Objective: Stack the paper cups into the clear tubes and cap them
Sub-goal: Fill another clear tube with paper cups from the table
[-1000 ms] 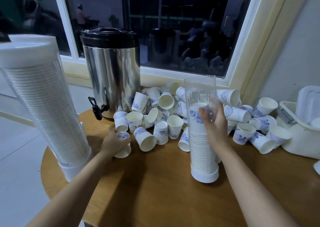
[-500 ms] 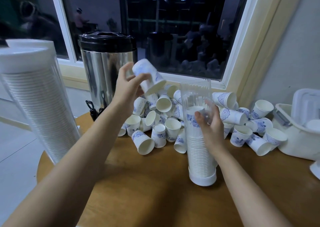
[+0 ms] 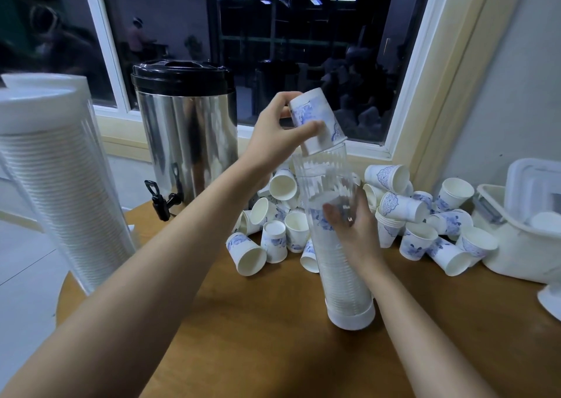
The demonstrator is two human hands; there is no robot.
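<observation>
A paper cup [image 3: 318,118] is held upside down by the left hand [image 3: 274,138], clamped between the thumb and the fingers curled over its base. Its rim is tilted at the open mouth of the clear tube [image 3: 321,169], just below the thumb. The tube is gripped about its middle by the right hand [image 3: 356,233], whose fingers are wrapped round the far wall. Below those fingers a stack of cups [image 3: 343,282] is seen inside the tube, which is stood on a white cap [image 3: 352,318] on the table [image 3: 273,337]. Beyond both hands loose cups [image 3: 425,224] are heaped. Left of the left hand an urn [image 3: 185,136] and a capped full tube [image 3: 54,185] are placed.
</observation>
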